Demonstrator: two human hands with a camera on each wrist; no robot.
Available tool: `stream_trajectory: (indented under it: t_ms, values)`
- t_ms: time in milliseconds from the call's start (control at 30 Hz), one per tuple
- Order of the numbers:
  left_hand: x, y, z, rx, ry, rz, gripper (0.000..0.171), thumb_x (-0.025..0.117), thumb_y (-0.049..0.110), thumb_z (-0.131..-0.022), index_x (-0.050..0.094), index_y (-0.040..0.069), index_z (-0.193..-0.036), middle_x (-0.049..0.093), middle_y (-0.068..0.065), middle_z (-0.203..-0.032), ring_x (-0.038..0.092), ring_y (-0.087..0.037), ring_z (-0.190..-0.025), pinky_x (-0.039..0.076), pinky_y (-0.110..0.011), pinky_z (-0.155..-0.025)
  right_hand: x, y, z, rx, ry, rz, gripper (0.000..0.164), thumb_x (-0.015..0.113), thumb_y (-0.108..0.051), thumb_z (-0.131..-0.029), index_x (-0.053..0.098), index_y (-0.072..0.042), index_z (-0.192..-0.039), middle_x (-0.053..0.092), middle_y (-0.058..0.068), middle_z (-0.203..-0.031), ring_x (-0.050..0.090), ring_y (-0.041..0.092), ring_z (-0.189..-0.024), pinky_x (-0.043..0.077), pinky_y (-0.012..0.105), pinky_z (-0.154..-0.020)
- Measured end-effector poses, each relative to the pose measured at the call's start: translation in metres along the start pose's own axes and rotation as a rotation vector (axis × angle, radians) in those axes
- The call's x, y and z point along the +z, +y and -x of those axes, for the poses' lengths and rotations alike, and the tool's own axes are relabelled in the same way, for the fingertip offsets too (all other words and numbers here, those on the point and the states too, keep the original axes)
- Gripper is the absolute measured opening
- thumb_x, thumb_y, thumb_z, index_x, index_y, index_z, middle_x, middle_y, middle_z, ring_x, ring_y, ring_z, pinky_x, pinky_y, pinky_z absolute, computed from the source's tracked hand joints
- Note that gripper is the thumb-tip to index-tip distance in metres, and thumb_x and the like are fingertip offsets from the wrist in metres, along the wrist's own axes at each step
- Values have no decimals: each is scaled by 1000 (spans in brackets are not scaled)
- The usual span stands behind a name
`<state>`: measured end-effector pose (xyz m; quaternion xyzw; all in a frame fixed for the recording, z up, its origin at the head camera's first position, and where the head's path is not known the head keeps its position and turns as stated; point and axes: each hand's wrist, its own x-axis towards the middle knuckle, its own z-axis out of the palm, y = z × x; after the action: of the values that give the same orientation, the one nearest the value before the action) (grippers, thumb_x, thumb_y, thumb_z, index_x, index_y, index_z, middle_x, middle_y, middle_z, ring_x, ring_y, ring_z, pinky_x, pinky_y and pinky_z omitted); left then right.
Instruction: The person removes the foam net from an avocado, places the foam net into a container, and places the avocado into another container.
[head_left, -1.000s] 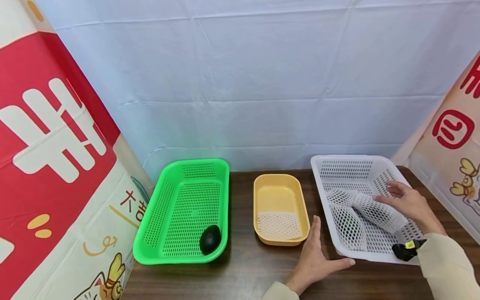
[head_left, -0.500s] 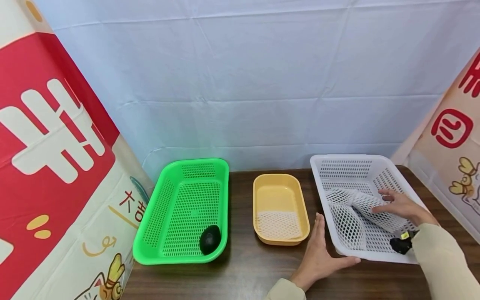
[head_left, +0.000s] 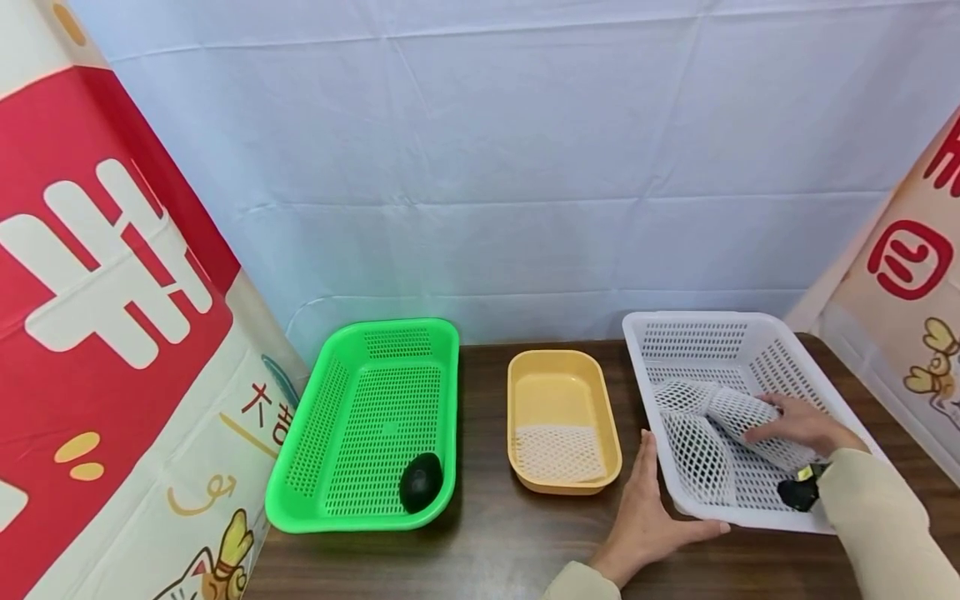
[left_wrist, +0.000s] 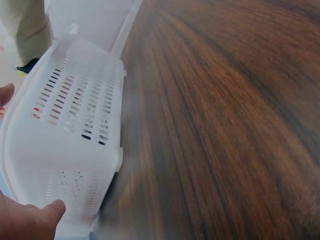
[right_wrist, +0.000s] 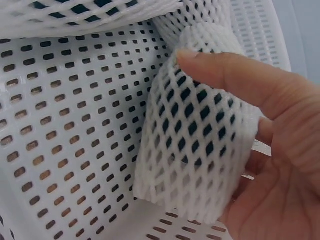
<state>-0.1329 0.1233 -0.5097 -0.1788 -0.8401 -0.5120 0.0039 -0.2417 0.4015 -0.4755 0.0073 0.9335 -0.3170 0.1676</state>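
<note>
In the head view my right hand [head_left: 804,423] is inside the white basket [head_left: 637,350], gripping a white foam fruit net [head_left: 783,450]. Something dark shows through the mesh of that foam net [right_wrist: 200,125] in the right wrist view, with the thumb across its top and the fingers round its far side. More foam nets [head_left: 697,454] with dark contents lie beside it. My left hand [head_left: 647,523] is at the basket's near left corner, thumb and fingers spread along the outside. In the left wrist view its fingertips sit close against the basket wall [left_wrist: 75,105].
A yellow tray [head_left: 551,400] holding an empty-looking foam net [head_left: 558,452] stands in the middle of the wooden table [head_left: 480,542]. Left of it is a green basket [head_left: 382,417] with a black oval item [head_left: 421,482] in its near right corner. A pale cloth [head_left: 480,167] hangs behind.
My right hand has come down and left onto the foam net and now grips it. The left hand has shifted slightly right, up against the white basket's corner.
</note>
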Motion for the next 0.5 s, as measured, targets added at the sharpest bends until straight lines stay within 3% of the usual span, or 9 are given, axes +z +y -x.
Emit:
stream_trajectory:
  t_ms: [333,500]
  values:
    - [2,-1,0,-2,33,13,108,71,55,-64,5,22,-143,13,4,-145,23,-17,-128,31,-32,-96,2,2,-2,16,17,-13,86,78,-29,-64,30,16,-121,48,31,-98,51,36,-82,45,45,-64]
    - [2,-1,0,-6,24,14,108,70,56,-64,5,22,-143,13,4,-145,22,-16,-128,31,-33,-96,1,1,-3,22,37,0,86,79,-28,-62,31,15,-118,46,32,-99,49,37,-84,43,46,-65]
